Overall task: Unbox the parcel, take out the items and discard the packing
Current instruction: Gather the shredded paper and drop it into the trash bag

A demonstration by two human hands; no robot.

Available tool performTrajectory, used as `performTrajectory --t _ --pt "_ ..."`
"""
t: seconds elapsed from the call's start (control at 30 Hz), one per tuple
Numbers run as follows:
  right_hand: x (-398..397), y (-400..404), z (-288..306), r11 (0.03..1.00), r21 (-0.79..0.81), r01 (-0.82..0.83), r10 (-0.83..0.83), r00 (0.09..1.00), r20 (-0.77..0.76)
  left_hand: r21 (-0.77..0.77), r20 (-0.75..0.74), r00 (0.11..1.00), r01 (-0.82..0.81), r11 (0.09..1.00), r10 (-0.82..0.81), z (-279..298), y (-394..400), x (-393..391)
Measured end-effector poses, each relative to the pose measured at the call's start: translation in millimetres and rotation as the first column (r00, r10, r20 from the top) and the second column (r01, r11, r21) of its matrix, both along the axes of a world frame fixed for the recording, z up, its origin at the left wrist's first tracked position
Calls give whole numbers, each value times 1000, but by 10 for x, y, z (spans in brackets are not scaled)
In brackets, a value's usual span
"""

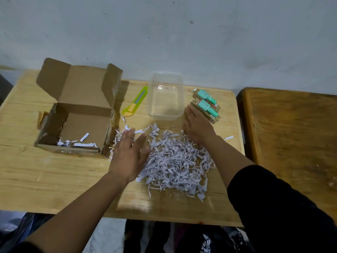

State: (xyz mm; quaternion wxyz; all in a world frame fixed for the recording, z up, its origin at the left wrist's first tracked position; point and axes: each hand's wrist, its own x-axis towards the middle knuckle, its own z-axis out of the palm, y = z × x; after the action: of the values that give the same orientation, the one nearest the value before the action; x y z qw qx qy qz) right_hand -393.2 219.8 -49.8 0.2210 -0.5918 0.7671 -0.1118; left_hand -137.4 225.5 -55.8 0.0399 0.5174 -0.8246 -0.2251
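Observation:
An open cardboard box stands at the left of the wooden table, flaps up, with only a few paper strips on its floor. A heap of white shredded paper lies on the table in front of me. My left hand rests flat and open at the heap's left edge. My right hand lies flat and open at the heap's far right edge, beside two small brown item boxes with teal bottles on top. Neither hand holds anything.
A clear plastic tub stands behind the heap, nothing in it. A yellow-green box cutter lies between the cardboard box and the tub. A darker wooden table adjoins on the right. A pale wall rises behind.

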Motion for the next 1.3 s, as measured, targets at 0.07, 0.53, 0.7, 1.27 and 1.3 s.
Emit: performTrajectory --t 0.07,0.53,0.7,1.27,1.3 --pt "-21 -53 12 998 50 -38 39 999 -21 25 -5 1000 16 1000 -16 -29 -2 -24" --pt "281 369 276 970 -237 50 -65 996 -57 -231 -127 988 55 971 -86 427 -76 86" --pt "681 348 680 994 -78 75 -78 996 -40 -212 -100 994 29 977 -52 688 -294 334" --pt "2513 -63 953 972 191 140 -147 989 23 -119 -30 998 46 992 -50 712 -998 2089" --pt "2568 -70 931 974 176 143 -151 988 32 -136 -33 997 58 989 -63 691 -994 2130"
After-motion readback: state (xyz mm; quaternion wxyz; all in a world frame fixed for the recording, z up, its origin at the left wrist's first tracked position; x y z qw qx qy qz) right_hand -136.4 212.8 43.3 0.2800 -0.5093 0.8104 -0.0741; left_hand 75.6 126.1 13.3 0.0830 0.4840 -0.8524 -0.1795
